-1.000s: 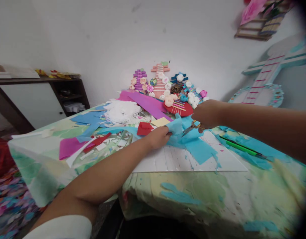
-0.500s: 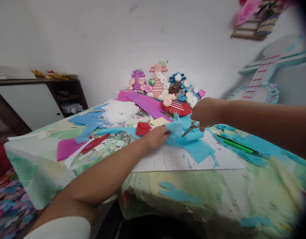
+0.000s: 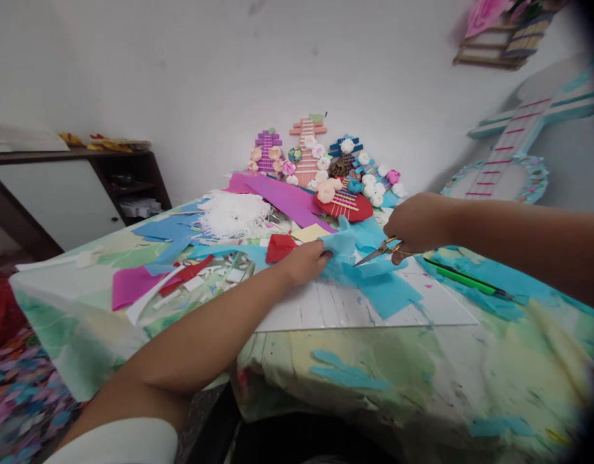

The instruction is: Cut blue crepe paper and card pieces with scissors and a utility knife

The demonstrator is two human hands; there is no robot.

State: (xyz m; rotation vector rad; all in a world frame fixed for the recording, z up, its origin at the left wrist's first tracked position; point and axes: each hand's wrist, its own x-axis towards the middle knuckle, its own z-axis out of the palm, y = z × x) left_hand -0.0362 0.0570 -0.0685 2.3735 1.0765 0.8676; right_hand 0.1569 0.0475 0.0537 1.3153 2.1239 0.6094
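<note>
My left hand [image 3: 310,261] is closed, pinching a piece of light blue crepe paper [image 3: 340,245] between thumb and fingers. To its right, my right hand [image 3: 410,224] is wrapped round the gold-handled scissors [image 3: 376,252], whose blades point left and down at the edge of the blue paper. The blades look nearly together. Beneath both hands, more blue paper [image 3: 391,295] lies on a white board [image 3: 316,309] marked with cut lines. A small red paper piece [image 3: 280,248] lies just beyond my left wrist.
A green utility knife [image 3: 465,280] lies right of the board among blue scraps. White shreds [image 3: 233,216], purple paper [image 3: 287,196] and foam bits [image 3: 195,283] cover the left and back. Decorated guitar-shaped crafts [image 3: 306,154] stand by the wall. A cabinet [image 3: 55,200] is at left.
My right hand has drawn back slightly to the right with the scissors, so more of the blades shows beside the blue paper. My left hand keeps its pinch almost in place.
</note>
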